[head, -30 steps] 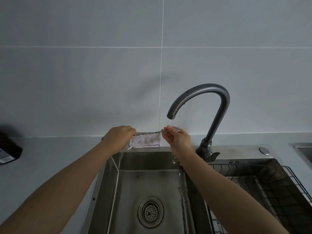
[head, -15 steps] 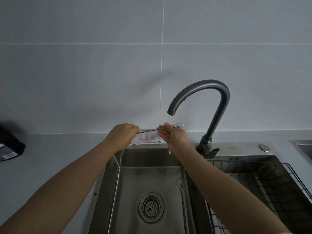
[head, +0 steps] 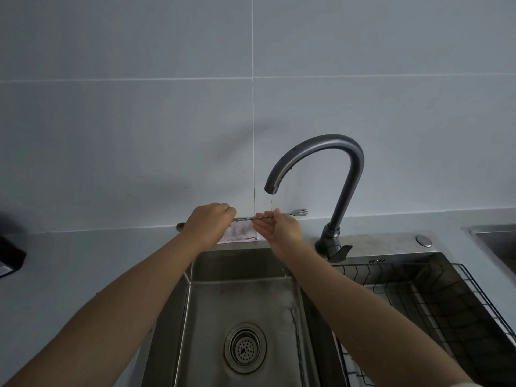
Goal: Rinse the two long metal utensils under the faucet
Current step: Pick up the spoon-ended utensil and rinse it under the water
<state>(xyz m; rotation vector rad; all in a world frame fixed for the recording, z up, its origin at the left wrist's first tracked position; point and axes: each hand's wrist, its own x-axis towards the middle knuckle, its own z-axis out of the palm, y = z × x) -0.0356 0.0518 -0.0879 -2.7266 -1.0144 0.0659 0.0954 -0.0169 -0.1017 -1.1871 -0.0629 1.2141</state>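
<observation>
A pale label shows on the dark object [head: 9, 259] at the left edge of the worktop [head: 97, 247], its print too small to read; small marks stamped on the back rim of the sink [head: 237, 265], just behind the wire rack [head: 405, 265], are likewise illegible.

The utensils [head: 252, 218] are thin, silvery and long, held level and crosswise above the sink's back rim, beneath the spout of the dark gooseneck faucet [head: 339, 148]; the shaft between the hands is twisted like rope; a small fork head juts out to the right and a rounded end pokes out to the left; whether one shaft or two lies there I cannot tell.

The left hand [head: 208, 222] is curled round the left part; the right hand [head: 279, 229] pinches the shaft, thumb on top and fingers beneath; the hands are a little apart. A thin thread of water [head: 270, 201] falls from the spout onto the shaft beside the right thumb.

Behind the hands a pale folded cloth [head: 241, 234] lies on the worktop at the sink's back rim; the left basin has a round strainer [head: 245, 348] in its floor; the right basin holds the black wire rack.
</observation>
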